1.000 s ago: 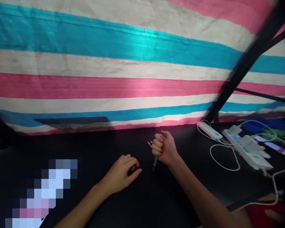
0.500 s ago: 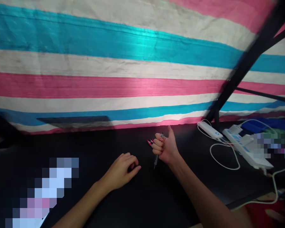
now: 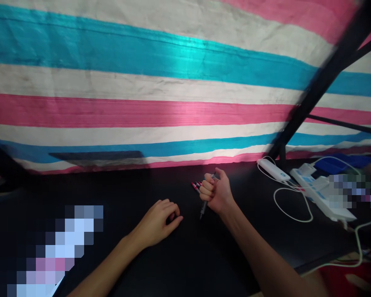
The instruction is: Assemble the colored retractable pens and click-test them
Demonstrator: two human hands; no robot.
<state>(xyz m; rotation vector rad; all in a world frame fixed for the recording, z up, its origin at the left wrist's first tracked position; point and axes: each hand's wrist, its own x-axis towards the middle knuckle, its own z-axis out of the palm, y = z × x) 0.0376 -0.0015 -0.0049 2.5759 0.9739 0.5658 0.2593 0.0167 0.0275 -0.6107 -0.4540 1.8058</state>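
My right hand point(image 3: 218, 192) is closed around a slim grey pen point(image 3: 203, 208), its fingers wrapped over the barrel. The pen tilts, its tip pointing down toward the black table point(image 3: 126, 187), and my thumb is bent over its upper end. Just beside those fingers lie several red-and-black pens point(image 3: 195, 186), partly hidden by the hand. My left hand point(image 3: 160, 222) rests on the table to the left, palm down, fingers loosely curled and thumb apart, with nothing visible in it.
A white power strip point(image 3: 326, 198), a white power bank point(image 3: 273, 170) and looping white cables lie on the right. A blue item point(image 3: 336, 162) sits behind them. Striped sheeting point(image 3: 173, 113) hangs along the back edge, and a dark frame bar point(image 3: 315, 82) slants across the right.
My right thumb has bent down from upright onto the pen's upper end. That hand has shifted very slightly; the left hand stays put.
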